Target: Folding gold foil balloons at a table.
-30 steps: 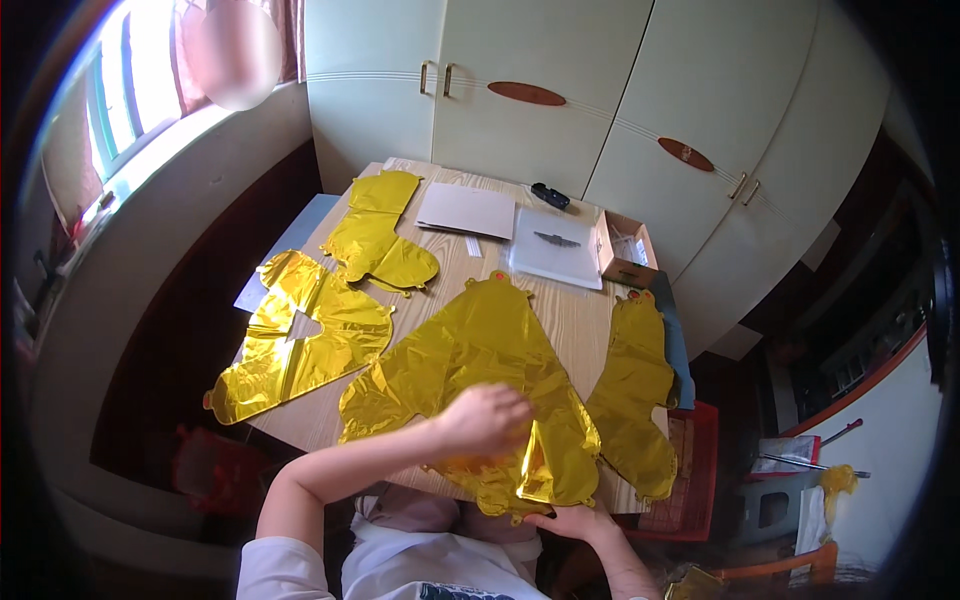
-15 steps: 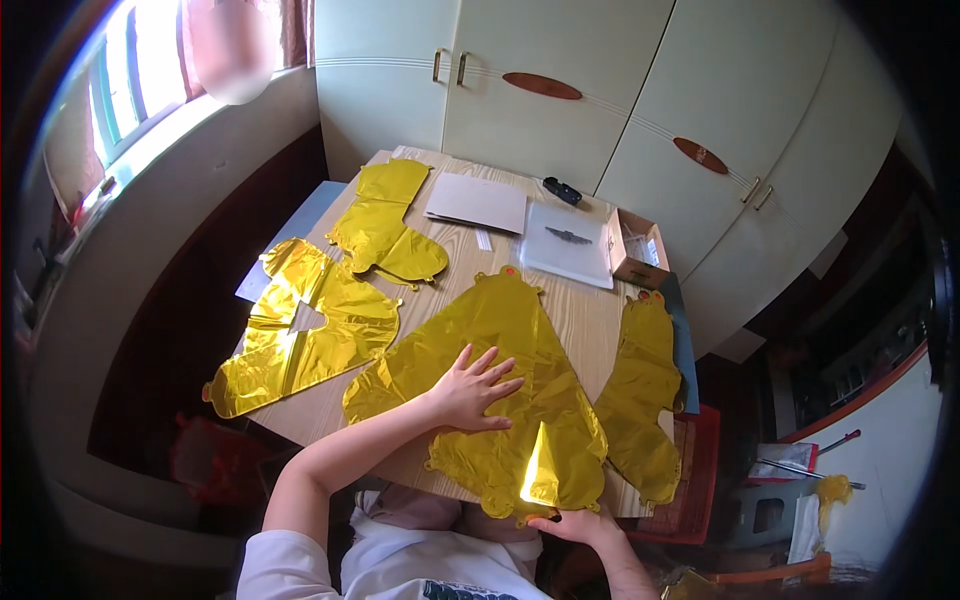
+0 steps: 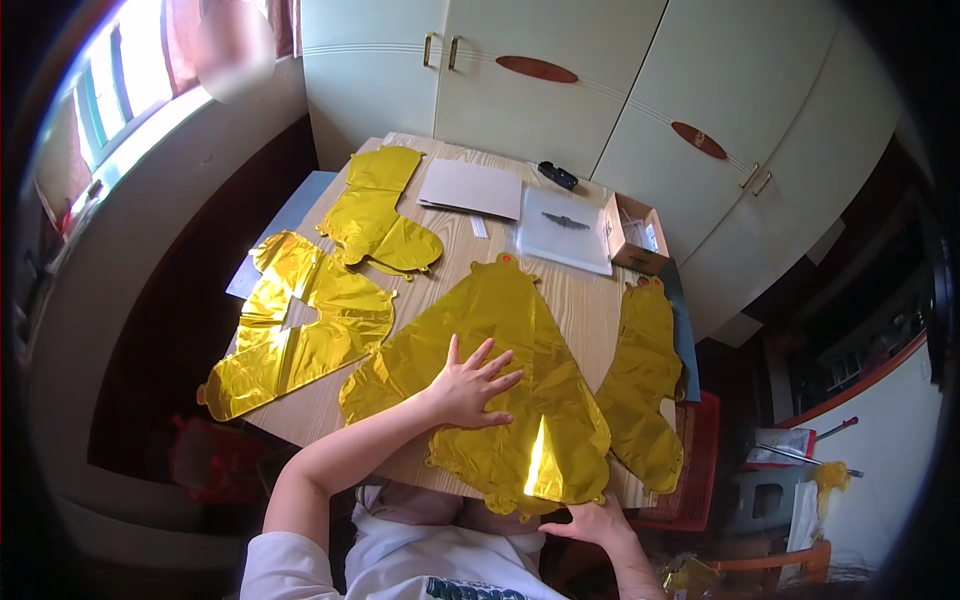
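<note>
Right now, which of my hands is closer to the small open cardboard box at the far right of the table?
Left. Your left hand lies flat mid-table on the big gold balloon; the right hand is at the near edge, farther from the cardboard box.

Daylight enters from the window (image 3: 120, 100) at far left, overexposed; the wooden table (image 3: 580, 310) is brightly lit; the near gold foil balloon (image 3: 500, 340) carries a hard glare streak; the periphery falls to black vignette; straight cabinet (image 3: 560, 100) edges bow; the centre is sharp.
</note>
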### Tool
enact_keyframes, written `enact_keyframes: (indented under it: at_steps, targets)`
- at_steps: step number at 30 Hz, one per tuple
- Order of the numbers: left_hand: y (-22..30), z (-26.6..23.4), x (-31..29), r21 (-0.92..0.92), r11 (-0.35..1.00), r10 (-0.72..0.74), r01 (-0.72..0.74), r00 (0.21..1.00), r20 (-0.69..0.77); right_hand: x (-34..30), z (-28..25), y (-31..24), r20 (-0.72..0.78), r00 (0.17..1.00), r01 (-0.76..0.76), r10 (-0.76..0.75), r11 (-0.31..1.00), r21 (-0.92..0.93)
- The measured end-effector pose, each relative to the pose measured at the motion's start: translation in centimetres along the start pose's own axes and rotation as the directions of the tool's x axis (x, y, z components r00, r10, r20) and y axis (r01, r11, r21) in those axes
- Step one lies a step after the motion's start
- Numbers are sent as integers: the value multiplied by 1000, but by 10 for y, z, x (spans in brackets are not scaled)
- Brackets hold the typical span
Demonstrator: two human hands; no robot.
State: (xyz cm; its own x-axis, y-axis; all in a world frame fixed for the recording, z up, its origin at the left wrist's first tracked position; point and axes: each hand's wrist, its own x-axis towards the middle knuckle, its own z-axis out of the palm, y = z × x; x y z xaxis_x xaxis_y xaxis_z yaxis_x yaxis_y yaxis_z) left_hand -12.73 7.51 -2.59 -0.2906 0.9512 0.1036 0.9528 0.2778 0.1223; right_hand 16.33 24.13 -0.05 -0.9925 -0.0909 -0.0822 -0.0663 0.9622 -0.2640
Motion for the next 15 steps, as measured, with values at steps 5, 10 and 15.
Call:
enact_keyframes:
  at_steps: [5, 10, 15]
  targets:
    - [-1, -2, 1, -8, 1000, 2, -2, 1000, 8, -6, 5, 0, -333, 893, 184, -303, 920, -346]
    - [-1, -1, 0, -5, 1000, 8, -8, 1000, 13, -8, -1, 3, -450, 837, 212, -312, 943, -258]
    - [-1, -1, 2, -10, 1000, 16, -17, 1000, -8, -24, -6, 28, -667, 731, 192, -145, 981, -3]
